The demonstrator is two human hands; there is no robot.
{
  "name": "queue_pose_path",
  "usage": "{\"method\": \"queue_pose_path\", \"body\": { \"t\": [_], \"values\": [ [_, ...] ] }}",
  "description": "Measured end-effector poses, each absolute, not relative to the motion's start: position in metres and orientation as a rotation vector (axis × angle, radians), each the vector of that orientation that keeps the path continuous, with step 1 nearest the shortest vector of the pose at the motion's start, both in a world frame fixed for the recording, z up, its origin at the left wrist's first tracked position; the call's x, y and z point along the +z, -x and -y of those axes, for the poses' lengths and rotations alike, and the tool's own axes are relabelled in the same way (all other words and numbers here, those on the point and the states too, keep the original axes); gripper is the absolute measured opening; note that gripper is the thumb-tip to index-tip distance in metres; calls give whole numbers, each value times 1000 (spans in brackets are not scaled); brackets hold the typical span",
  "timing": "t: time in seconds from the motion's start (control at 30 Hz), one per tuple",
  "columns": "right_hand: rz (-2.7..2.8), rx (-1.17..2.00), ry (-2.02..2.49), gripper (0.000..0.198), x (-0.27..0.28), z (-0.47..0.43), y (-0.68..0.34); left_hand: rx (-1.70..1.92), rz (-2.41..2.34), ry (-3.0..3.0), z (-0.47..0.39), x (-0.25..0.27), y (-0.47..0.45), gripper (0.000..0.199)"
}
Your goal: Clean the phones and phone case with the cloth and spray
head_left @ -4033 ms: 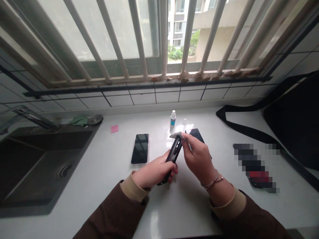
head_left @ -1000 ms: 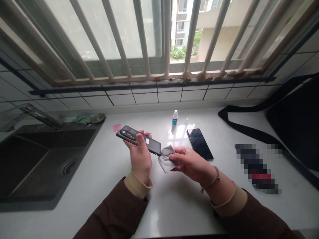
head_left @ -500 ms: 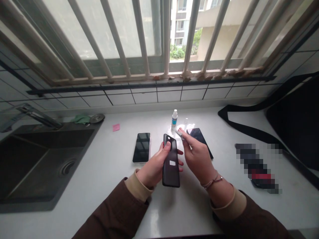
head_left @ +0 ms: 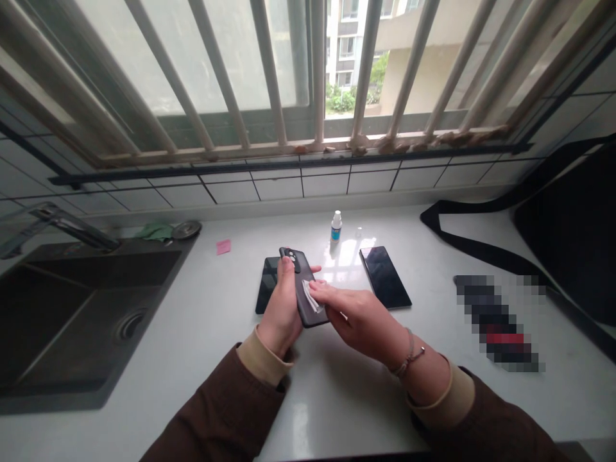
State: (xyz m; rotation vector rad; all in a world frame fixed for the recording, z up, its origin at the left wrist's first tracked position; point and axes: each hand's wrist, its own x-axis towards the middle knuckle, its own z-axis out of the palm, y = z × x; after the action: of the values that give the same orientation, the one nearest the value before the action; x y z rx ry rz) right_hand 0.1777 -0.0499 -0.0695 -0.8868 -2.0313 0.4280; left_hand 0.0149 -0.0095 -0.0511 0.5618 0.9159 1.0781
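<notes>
Glossy white table [head_left: 346,398], dark recessed metal sink [head_left: 72,321] at its left end, white tiled wall [head_left: 279,189] behind the table, barred window [head_left: 289,77] above the tiles, pale daylight, apartment building [head_left: 346,38] beyond the bars

Bare white counter [head_left: 346,398] lies open in front of and beneath the two hands, and a wide clear strip runs left toward the sink [head_left: 72,321]. Behind the hands the way is crowded: a dark phone [head_left: 266,289] lies flat just beyond the left hand [head_left: 282,314], a second phone [head_left: 385,276] lies near the right hand [head_left: 359,317], and a small bottle [head_left: 335,226] stands upright between them, further back. A black strap [head_left: 471,253] crosses the right side.
</notes>
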Motion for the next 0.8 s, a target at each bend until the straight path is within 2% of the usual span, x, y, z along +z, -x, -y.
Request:
{"method": "queue_pose_path", "body": {
  "t": [0.17,0.27,0.37,0.47,0.53,0.6,0.7,0.8],
  "values": [
    [1975,511,725,49,-56,63,-176,1093,-1066,-565,6,-42,-7,76],
    [1848,768,722,46,-48,68,-176,1047,-1100,-533,4,-41,-6,75],
    [1538,1072,809,28,-49,66,-177,965,-1023,-507,3,-43,-7,76],
    [1139,1186,920,30,-57,56,-180,905,-891,-502,5,-43,-9,60],
    [1014,1093,1041,35,-61,49,-184,819,-822,-533,7,-42,-9,52],
    [1063,879,1215,37,-62,44,-189,691,-785,-567,12,-40,-10,53],
    [1358,566,1402,39,-61,45,-191,556,-798,-624,19,-40,-11,57],
    [1692,462,1318,47,-62,48,-185,550,-861,-701,24,-46,-13,65]
  ]
}}
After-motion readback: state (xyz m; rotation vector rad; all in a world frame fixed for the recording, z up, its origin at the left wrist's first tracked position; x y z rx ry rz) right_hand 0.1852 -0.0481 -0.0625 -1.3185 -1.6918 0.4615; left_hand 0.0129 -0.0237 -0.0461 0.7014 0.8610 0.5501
